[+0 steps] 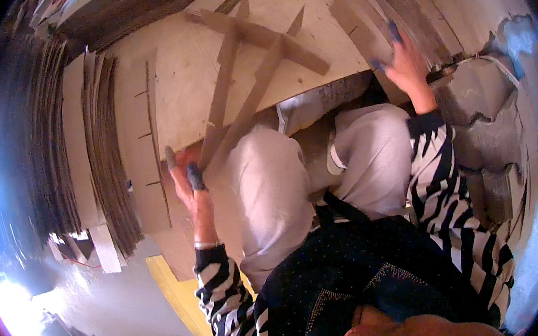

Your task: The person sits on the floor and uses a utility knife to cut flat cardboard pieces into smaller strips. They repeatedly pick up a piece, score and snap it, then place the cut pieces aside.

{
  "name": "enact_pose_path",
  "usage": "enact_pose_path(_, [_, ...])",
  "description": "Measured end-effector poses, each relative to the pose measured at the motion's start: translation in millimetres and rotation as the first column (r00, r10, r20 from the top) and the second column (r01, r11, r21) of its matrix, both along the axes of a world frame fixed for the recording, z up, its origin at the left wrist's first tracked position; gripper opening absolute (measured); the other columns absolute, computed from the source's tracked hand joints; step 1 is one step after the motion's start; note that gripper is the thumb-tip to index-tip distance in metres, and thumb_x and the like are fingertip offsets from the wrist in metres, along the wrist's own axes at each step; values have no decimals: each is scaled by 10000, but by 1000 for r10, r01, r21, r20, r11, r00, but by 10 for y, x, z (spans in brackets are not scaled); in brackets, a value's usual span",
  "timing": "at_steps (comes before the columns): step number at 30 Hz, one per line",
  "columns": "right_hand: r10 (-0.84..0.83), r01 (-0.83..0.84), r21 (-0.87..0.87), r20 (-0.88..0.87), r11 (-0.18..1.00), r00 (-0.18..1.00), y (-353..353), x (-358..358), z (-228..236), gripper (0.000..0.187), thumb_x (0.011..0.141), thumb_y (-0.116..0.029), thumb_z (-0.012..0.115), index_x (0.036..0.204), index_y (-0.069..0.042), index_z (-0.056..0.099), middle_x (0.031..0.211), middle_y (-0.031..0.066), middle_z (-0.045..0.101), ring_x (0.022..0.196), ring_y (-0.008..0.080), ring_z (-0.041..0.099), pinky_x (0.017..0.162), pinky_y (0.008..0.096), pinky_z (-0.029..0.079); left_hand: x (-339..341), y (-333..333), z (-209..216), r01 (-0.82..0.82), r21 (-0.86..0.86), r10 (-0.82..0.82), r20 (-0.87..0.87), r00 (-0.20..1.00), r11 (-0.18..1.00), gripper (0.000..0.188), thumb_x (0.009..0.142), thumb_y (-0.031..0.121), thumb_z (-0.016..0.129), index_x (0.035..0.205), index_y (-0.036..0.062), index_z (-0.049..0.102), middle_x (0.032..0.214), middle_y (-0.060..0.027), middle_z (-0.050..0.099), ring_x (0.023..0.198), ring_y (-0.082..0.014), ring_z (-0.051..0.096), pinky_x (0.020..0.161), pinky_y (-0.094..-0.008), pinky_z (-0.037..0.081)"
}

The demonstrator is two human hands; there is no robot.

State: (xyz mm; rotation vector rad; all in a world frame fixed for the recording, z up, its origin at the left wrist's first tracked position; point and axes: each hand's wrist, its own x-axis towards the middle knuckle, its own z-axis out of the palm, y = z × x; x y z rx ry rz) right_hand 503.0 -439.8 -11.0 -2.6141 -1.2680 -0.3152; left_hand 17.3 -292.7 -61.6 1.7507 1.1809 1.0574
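Slotted cardboard strips joined crosswise form a partition frame [258,38] on the wooden board in front of me. Two of its long strips slant down toward my left hand. My left hand [191,186], with dark coverings on fingertips, has its thumb and forefinger apart; it lies at a flat slotted cardboard sheet [141,135], beside the lower ends of those strips. Blur hides whether it touches them. To the right, my right hand [408,69] reaches over a pile of cardboard strips [407,12]. Its thumb and forefinger, also covered at the tips, are spread.
The pale wooden board [184,111] spans above my knees. At left stand thick stacks of cardboard [49,138]; another stack [128,12] lies at the far side. Bundled cardboard [485,138] sits by my right arm. A yellow strip [178,302] lies at lower left.
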Motion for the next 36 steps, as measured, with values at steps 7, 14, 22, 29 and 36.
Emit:
enact_pose_path(7, [16,-44,169,161,985,987,-691,513,-434,424,788,-171,663,1192,-91,563,1172,179,573,1112,386,518,905,502,415,620,583,119,279,148,-227,-295,928,949,324,870,110,532,1175,20,599,1057,-200,652,986,-341,627,858,-391,477])
enact_pose_path(14, [402,-326,315,-213,891,891,139,-666,677,238,785,-98,632,990,-18,541,847,244,599,809,445,581,659,512,440,633,1002,629,200,198,23,-763,646,960,209,815,177,581,973,65,661,985,-182,665,895,-380,627,756,-470,481])
enact_pose_path(22, [733,-648,368,-482,667,480,1260,-1428,296,351,806,-112,631,1110,17,515,975,266,606,933,448,565,777,467,451,857,1216,414,266,35,-71,-922,380,963,244,848,240,515,994,91,641,999,-162,669,987,-364,625,814,-484,482])
enact_pose_path(29, [723,-723,186,-402,665,562,1341,-1207,396,403,736,-6,575,1136,-34,536,962,236,621,934,445,567,756,492,443,896,1432,319,226,164,74,-929,362,960,238,820,222,534,986,91,644,992,-131,676,932,-330,651,778,-468,484])
enact_pose_path(36, [747,-761,119,-334,638,574,1521,-1310,465,407,735,-12,586,1137,-71,556,914,229,625,875,444,576,723,514,441,1404,544,747,367,228,66,-912,405,902,228,775,237,617,953,97,639,933,-94,673,869,-296,674,772,-481,466])
